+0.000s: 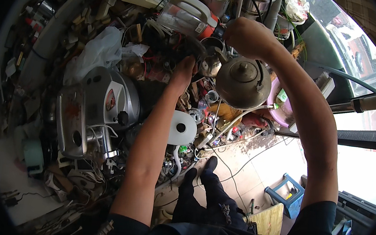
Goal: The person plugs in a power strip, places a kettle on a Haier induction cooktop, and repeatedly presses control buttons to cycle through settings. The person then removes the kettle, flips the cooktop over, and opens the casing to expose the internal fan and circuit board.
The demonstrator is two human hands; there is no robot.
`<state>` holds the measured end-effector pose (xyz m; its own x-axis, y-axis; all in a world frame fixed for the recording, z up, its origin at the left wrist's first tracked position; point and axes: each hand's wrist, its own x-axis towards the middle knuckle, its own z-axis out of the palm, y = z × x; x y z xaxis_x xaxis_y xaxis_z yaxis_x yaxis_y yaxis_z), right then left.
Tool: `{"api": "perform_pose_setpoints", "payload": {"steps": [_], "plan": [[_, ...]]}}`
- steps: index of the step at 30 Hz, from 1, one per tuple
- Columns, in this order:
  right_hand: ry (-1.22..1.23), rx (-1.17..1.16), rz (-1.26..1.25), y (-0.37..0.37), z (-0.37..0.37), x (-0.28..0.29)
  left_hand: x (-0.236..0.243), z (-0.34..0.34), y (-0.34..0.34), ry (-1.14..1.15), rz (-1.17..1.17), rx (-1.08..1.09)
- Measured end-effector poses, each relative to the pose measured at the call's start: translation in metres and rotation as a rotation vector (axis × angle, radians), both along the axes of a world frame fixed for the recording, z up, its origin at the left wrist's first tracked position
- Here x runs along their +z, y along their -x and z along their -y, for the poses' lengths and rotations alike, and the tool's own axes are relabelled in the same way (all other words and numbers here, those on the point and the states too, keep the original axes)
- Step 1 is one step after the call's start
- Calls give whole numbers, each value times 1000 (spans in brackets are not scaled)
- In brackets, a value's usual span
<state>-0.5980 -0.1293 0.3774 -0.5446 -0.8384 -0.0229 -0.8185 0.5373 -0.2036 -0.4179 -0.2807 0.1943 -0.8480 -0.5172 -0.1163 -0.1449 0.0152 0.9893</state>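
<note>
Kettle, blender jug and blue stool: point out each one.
Kettle (242, 81), head view, on its domed tarnished lid near the knob.
Blender jug (186, 15), head view, on its clear body below the white handle.
Blue stool (287, 193), head view, on its seat top, on the floor at lower right.

Dull tarnished metal on the kettle (243, 82), kinda matt and grimy. Glossy silver plastic-and-metal shell on the cooker (108, 98), smooth white plastic on the blender jug (186, 13). Crinkly thin plastic for the bag (97, 50), blue plastic stool (287, 195).
</note>
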Motion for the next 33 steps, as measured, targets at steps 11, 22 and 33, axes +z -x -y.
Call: {"api": "perform_pose_setpoints", "payload": {"steps": [11, 22, 33], "plan": [[-12, 51, 38, 2, 5, 0, -5, 5, 2, 15, -5, 9], [6, -2, 79, -3, -9, 2, -10, 2, 3, -101, 13, 25], [43, 78, -37, 15, -7, -32, -9, 3, 4, -89, 35, 47]]}}
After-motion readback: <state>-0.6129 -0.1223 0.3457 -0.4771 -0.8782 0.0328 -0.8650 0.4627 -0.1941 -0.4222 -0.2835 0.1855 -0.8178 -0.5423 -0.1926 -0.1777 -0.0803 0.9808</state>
